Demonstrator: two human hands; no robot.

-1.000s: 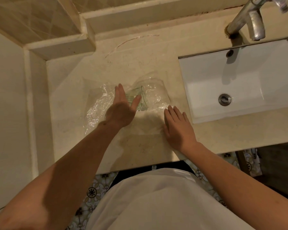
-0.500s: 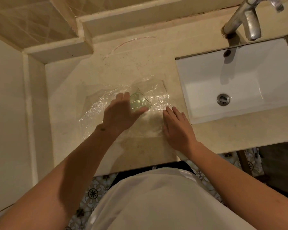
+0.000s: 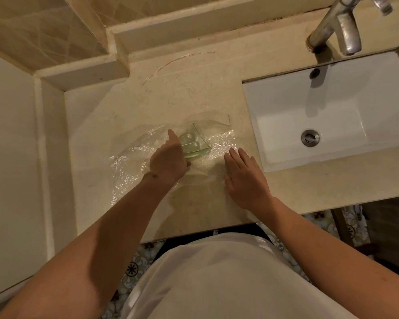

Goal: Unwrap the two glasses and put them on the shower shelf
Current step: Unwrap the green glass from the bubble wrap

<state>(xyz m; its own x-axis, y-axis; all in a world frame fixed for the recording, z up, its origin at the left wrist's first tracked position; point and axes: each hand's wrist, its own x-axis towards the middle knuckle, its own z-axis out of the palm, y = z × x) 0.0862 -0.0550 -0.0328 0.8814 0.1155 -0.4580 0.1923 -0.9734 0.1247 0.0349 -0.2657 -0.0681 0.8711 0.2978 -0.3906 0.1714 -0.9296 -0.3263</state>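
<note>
A clear, greenish glass lies on its side on a sheet of crinkled transparent wrap spread over the beige counter. Its open rim points to the right. My left hand curls around the glass's base end, index finger stretched along its far side. A second curved glass edge shows just left of that hand, mostly hidden under it. My right hand rests flat with fingers spread on the wrap's right part, a short way right of the glass and not touching it.
A white rectangular sink with a metal drain is set into the counter at the right, under a chrome tap. A raised ledge runs along the back wall. The counter's front edge is near my body.
My left hand has closed from open and flat onto the glass, and the glass has turned so its rim faces right. My right hand has stayed on the wrap.
</note>
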